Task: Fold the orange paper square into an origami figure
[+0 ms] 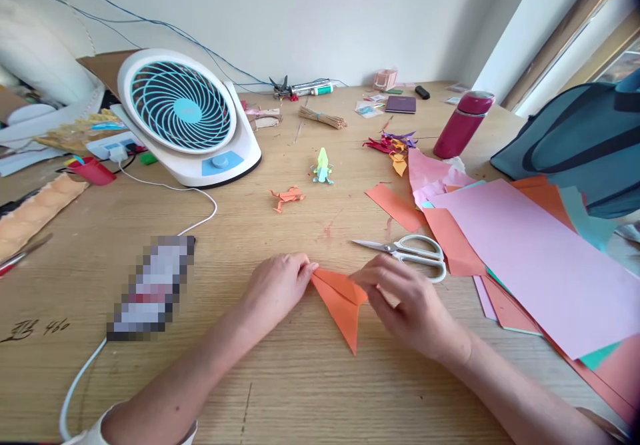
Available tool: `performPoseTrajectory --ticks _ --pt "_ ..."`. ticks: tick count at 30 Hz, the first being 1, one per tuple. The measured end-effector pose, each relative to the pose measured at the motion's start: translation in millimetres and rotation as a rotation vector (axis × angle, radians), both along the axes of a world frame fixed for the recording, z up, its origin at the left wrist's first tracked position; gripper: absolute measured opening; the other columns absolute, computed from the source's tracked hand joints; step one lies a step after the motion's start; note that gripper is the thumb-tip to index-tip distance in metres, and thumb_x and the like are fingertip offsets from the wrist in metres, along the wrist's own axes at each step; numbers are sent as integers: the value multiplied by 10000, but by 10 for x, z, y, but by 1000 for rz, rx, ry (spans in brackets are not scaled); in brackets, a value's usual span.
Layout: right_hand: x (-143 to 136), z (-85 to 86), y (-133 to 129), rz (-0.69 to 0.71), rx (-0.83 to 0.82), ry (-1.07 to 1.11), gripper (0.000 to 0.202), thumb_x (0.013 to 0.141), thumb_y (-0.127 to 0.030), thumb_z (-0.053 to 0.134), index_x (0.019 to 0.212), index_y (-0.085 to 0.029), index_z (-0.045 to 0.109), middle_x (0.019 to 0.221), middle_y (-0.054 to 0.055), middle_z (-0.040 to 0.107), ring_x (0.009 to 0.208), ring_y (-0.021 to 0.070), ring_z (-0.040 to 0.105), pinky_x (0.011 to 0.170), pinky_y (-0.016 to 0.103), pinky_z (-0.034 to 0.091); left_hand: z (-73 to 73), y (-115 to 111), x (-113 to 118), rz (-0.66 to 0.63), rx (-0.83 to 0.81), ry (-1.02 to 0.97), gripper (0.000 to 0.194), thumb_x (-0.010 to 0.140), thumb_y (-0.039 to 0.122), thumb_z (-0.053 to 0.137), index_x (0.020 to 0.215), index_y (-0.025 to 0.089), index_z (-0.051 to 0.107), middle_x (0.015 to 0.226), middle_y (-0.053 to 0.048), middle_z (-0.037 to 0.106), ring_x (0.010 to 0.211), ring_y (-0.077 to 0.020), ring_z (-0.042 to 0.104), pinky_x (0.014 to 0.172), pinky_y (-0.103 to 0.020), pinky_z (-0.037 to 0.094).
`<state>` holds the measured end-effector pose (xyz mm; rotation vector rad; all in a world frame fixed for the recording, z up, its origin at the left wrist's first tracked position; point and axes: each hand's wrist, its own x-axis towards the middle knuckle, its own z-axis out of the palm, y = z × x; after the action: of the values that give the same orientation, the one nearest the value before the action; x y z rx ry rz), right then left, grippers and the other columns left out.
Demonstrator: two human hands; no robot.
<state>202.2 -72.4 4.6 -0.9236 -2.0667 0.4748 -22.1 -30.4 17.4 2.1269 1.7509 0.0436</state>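
A folded piece of orange paper (336, 293) lies on the wooden table in front of me, with a pointed corner toward me and a crease across its top. My left hand (284, 282) pinches its left tip between thumb and fingers. At the paper's right corner, my right hand (407, 302) has its fingers bent around the edge; the exact fingertip contact is partly hidden. White-handled scissors (417, 253) lie just beyond my right hand, blades pointing left. Farther back are an orange folded-paper figure (289, 196) and a yellow-green and blue one (323, 167).
Colored paper sheets (540, 265) are piled at the right, beside a blue-grey bag (565, 145) and a magenta bottle (463, 125). A white fan (187, 115) stands back left. A corded, pixelated device (155, 285) lies left of my arm. Small colorful paper pieces (393, 144) sit behind.
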Motion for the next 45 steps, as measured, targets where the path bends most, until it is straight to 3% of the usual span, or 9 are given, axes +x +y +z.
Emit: performPoseTrajectory --ticks 2,4,8,10,17,23,29,38,45 --pt "-33 -71 -71 95 53 -230 227 957 -89 470 1078 -151 651 964 94 678 814 196 608 720 340 505 -24 -121 -24 -27 184 55 138 954 288 535 936 181 620 867 -54 697 759 -223 647 650 -306 441" --pt "-24 -149 -148 122 130 -433 242 945 -68 459 1046 -133 669 1060 128 693 841 222 620 742 383 521 -76 -227 -75 -174 391 17 145 971 206 497 1037 166 619 1011 -87 694 910 -236 650 770 -348 488" --pt "96 -234 -273 131 207 -552 296 961 -81 440 1163 -99 657 1274 163 652 1067 267 631 845 419 550 -222 -383 -174 -786 619 -129 362 988 83 385 1299 121 566 1315 -111 643 1275 -242 545 1049 -393 447" --pt "157 -233 -304 127 206 -557 322 978 -110 434 1229 -102 636 1322 168 632 1154 259 614 904 412 548 -291 -418 -186 -927 597 -84 407 999 109 402 1394 68 491 1456 -127 542 1389 -254 448 1135 -398 396" --pt "170 -192 -330 85 195 -533 366 1005 -157 426 1331 -91 578 1309 161 654 1196 250 621 949 430 560 -354 -418 -151 -886 483 -76 483 1008 253 480 1441 43 442 1512 -138 474 1434 -260 398 1191 -427 362" --pt "118 -235 -337 84 152 -593 479 996 -218 464 1441 -40 455 1466 191 518 1376 267 474 1110 475 456 -300 -443 -169 -893 357 -36 603 990 380 510 1483 56 386 1582 -144 356 1491 -312 275 1199 -505 312" --pt "128 -269 -331 54 168 -625 507 989 -213 473 1455 -20 430 1503 175 477 1391 272 452 1099 478 463 -301 -480 -155 -856 350 61 776 969 487 519 1543 45 242 1628 -149 229 1520 -299 187 1227 -455 222" --pt "153 -296 -356 35 153 -695 529 993 -248 477 1474 -37 418 1556 130 408 1412 287 412 1096 494 447 -371 -537 -235 -718 427 148 797 969 595 434 1525 43 288 1622 -166 245 1516 -308 185 1211 -468 146" --pt "146 -280 -370 10 152 -677 518 990 -246 491 1467 -51 436 1561 118 402 1424 300 394 1111 503 422 -403 -567 -343 -574 441 185 800 976 605 399 1536 48 275 1602 -183 292 1486 -323 270 1184 -483 201"
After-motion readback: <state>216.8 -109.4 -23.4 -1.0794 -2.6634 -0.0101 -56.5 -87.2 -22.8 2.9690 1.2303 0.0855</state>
